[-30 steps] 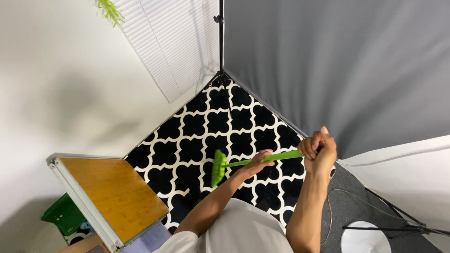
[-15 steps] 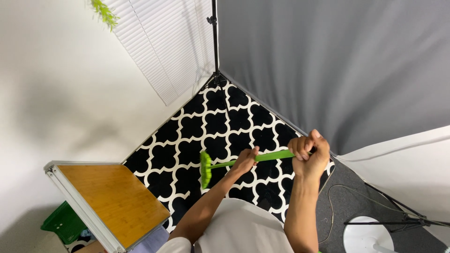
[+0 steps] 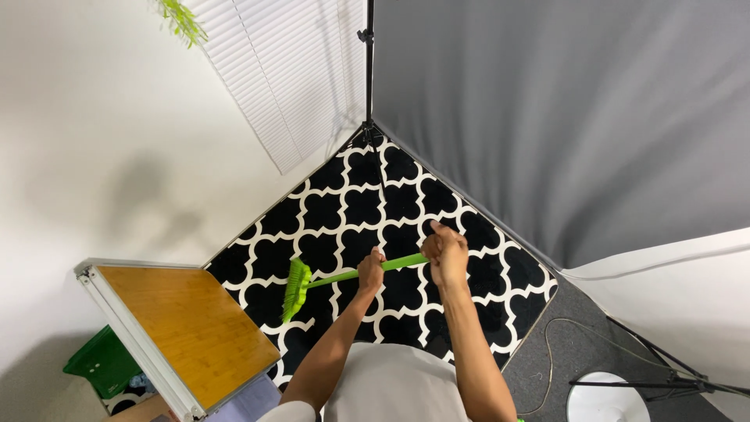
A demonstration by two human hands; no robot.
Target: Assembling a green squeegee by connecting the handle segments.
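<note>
A: Where is the work?

B: Mid-sweep, I judge. The left hand (image 3: pixel 370 271) grips the green broom (image 3: pixel 337 277) midway down its handle, the right hand (image 3: pixel 445 254) clasps the top end; the bristles sit on the black-and-white rug (image 3: pixel 359 207), near the wooden table (image 3: pixel 187 328).

A: Next?

B: Probably another stroke along the rug. Beyond the table: white wall (image 3: pixel 101 133), blinds (image 3: pixel 273 70), grey backdrop (image 3: pixel 562 109).

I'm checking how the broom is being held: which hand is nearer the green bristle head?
The left hand: it grips the green broom handle partway down, closer to the green bristle head. The right hand grips the handle's top end, farther away.
</note>
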